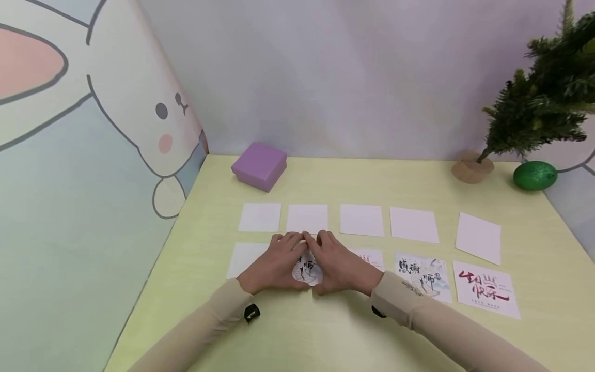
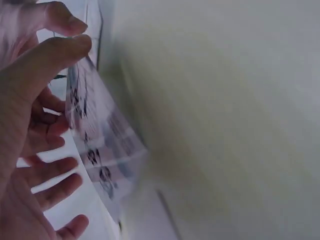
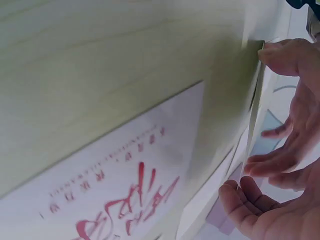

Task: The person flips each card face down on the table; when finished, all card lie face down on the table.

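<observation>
Two printed cards already lay face up in the near row while my left hand and right hand pinched a third, the calligraphy card, half-lifted between them; five blank cards beyond waited untouched.

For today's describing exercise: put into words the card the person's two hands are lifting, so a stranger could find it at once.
On the pale yellow-green table, ten square cards lie in two rows, blank white behind and mostly printed in front. Take the front row: the card is second from the left, between the left hand and right hand. Unlike its flat neighbours, it is raised off the table, showing black calligraphy.
</observation>
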